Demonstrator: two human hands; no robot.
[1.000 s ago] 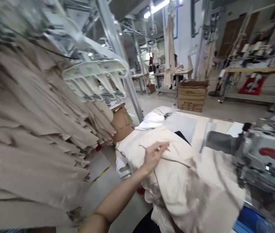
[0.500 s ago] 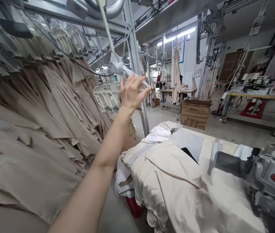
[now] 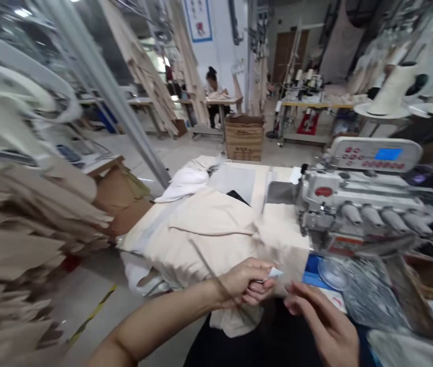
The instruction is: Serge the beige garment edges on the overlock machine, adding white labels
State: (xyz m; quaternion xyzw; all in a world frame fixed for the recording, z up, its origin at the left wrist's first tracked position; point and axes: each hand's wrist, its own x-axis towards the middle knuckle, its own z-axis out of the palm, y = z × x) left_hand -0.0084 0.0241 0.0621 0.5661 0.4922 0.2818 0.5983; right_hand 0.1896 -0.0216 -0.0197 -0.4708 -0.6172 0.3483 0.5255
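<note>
My left hand (image 3: pixel 256 283) is closed in front of the cream fabric, pinching a small pale blue-white piece (image 3: pixel 275 273) that looks like a paper or label. A thin dark strip (image 3: pixel 204 262), blurred, crosses in front of my left wrist; I cannot tell what it is. Just to the right, my right hand (image 3: pixel 323 321) has its fingers bent towards the pale piece, apart from it, and nothing shows in them. Cream garment fabric (image 3: pixel 212 219) lies heaped over the table behind both hands, reaching the overlock sewing machine (image 3: pixel 354 199).
Beige garments (image 3: pixel 17 229) hang at the left beside a metal post (image 3: pixel 112 92). A thread cone (image 3: pixel 390 92) stands above the machine. Clear plastic (image 3: pixel 373 290) and a wooden tray (image 3: pixel 426 270) are at the right. A cardboard box (image 3: pixel 244 137) and a seated person (image 3: pixel 214 92) are farther back.
My left hand has come down from the white hanger by the post to in front of the fabric, now with the pale piece. My right hand has come into view. The view has swung right.
</note>
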